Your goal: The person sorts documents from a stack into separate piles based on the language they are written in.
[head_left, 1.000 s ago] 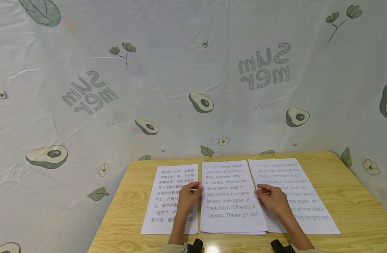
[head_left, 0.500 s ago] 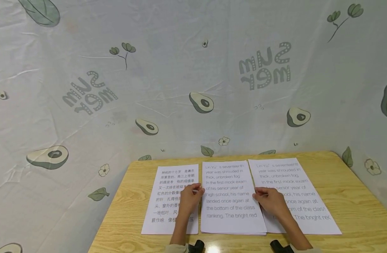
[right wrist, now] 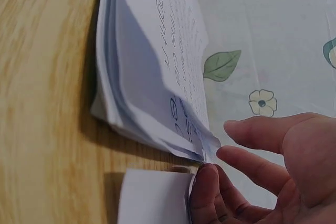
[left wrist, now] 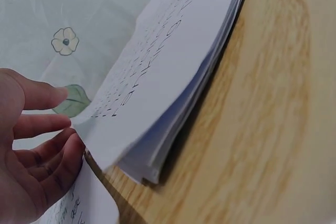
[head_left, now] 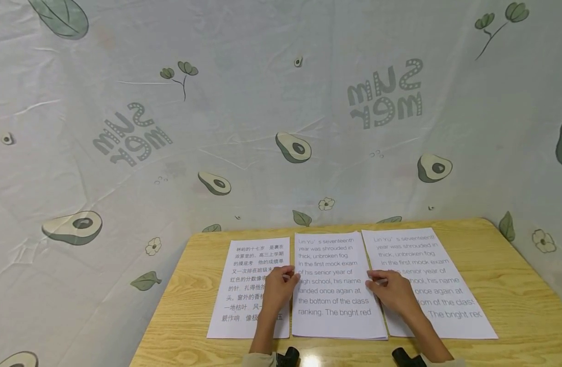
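A stack of paper sheets point(head_left: 331, 285) printed in English lies in the middle of the table, several sheets thick at its edges in both wrist views. My left hand point(head_left: 277, 289) touches the stack's left edge with its fingertips; its thumb stays apart from the index finger. Across from it, my right hand point(head_left: 393, 290) has bent fingertips against the right edge, thumb raised off the paper in the right wrist view. Under the left hand and forearm lies a sheet with Chinese text point(head_left: 244, 285), partly covered. Beneath the right one is another English-printed sheet point(head_left: 446, 285).
The wooden table point(head_left: 501, 275) extends past the papers on both sides and in front. Behind it hangs a pale cloth point(head_left: 244, 127) printed with avocados and leaves. Dark wrist devices point(head_left: 287, 357) sit at the sleeves.
Both hands have moved slightly inward toward the middle stack, the right one leftward, the left one rightward. The stack's lower sheets show less at the front edge.
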